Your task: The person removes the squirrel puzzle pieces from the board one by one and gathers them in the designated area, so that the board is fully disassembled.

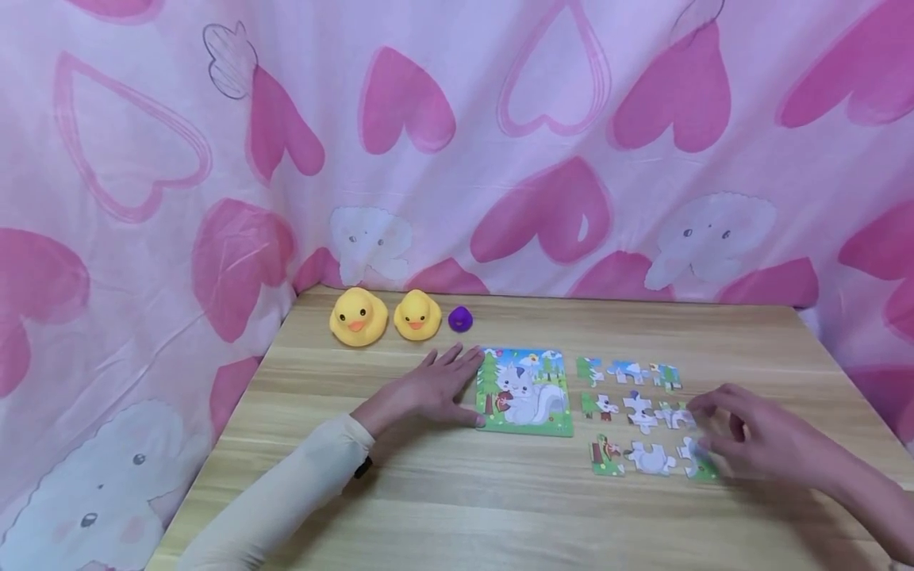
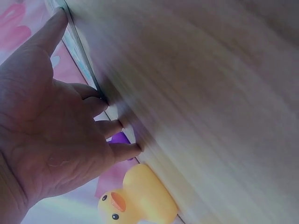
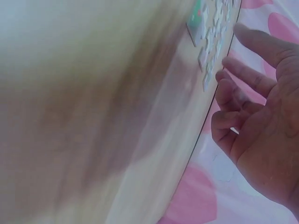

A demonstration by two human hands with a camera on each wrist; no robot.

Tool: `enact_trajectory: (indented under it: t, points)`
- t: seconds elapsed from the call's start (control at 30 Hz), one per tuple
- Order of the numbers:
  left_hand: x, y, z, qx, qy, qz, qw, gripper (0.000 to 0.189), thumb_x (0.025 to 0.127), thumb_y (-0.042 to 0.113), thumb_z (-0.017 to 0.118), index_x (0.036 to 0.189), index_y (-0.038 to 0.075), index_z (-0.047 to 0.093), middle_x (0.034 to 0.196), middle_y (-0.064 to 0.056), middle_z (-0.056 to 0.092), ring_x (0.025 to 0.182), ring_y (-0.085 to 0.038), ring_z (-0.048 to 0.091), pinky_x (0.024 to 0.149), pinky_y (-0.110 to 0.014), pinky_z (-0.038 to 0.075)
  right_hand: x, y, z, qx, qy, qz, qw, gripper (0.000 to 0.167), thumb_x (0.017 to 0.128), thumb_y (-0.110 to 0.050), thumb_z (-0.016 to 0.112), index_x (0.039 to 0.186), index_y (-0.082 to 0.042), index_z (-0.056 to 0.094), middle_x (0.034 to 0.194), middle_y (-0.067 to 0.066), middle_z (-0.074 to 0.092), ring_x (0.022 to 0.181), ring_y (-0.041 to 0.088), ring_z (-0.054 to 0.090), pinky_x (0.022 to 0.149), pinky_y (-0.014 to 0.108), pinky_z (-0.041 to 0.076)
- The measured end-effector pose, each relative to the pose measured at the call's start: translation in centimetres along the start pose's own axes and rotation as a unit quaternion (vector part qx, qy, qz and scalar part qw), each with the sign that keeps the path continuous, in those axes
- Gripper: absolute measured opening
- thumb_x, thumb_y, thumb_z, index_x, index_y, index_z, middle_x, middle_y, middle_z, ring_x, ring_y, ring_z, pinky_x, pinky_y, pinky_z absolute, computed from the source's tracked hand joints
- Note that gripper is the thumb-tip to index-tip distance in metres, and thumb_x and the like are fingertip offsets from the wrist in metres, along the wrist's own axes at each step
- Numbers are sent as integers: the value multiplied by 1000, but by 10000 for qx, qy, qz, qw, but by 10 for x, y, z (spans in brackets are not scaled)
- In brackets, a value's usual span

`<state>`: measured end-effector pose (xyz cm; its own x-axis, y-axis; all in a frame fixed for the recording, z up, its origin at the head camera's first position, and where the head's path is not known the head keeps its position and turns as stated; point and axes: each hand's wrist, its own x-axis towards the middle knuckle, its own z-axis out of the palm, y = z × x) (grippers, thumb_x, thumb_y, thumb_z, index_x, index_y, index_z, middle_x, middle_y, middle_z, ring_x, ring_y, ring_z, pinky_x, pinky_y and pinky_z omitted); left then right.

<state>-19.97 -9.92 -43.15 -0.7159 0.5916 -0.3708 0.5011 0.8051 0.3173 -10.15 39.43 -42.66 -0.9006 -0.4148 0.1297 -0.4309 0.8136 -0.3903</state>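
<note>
A flat square puzzle board (image 1: 528, 392) with a squirrel picture lies mid-table in the head view. My left hand (image 1: 446, 388) is spread at its left side, thumb and fingertips touching the board's edge. Loose jigsaw pieces (image 1: 651, 458) lie in three rows to the right of the board. Over the right end of those rows hovers my right hand (image 1: 767, 432), thumb and forefinger apart, with no piece visible between them. In the right wrist view, some fingers (image 3: 226, 123) are bent while the thumb and forefinger reach toward the pieces (image 3: 210, 35).
Two yellow toy ducks (image 1: 359, 319) and a small purple duck (image 1: 460, 319) stand in a row at the back left of the wooden table (image 1: 500, 507). A pink heart-patterned curtain (image 1: 457, 174) hangs behind and at both sides.
</note>
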Motion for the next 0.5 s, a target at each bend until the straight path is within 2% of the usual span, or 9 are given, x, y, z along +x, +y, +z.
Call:
enact_trajectory:
  t: [0.23, 0.33, 0.43, 0.5]
  points:
    - [-2, -5, -3, -9, 156, 93, 9998, 113, 90, 75, 66, 172, 21, 9, 181, 3, 4, 169, -31, 1, 136, -61, 7, 30, 1, -5, -136, -28, 222, 9997, 33, 92, -19, 83, 123, -15, 73, 110, -1, 65, 76, -7, 47, 59, 19, 46]
    - [-6, -9, -3, 61, 254, 162, 9995, 114, 89, 78, 65, 172, 23, 9, 181, 4, 5, 169, -31, 0, 136, -59, 8, 36, 6, -3, -258, 7, 273, 9993, 30, 96, -18, 79, 125, -11, 73, 115, 5, 66, 82, -1, 58, 65, 25, 56]
    - [-15, -12, -3, 249, 388, 226, 9987, 115, 88, 81, 62, 172, 25, 7, 181, 3, 5, 168, -34, -1, 135, -61, 8, 37, 12, -1, -427, 68, 357, 9984, 41, 97, -23, 78, 133, -7, 67, 126, 16, 64, 102, 22, 68, 84, 48, 63]
    - [-25, -16, -4, 406, 539, 210, 9975, 115, 88, 84, 59, 172, 26, 7, 181, 1, 5, 168, -36, -1, 135, -64, 9, 33, 17, 0, -565, 97, 545, 9969, 56, 97, -31, 78, 143, -4, 60, 138, 25, 59, 118, 42, 62, 94, 67, 55]
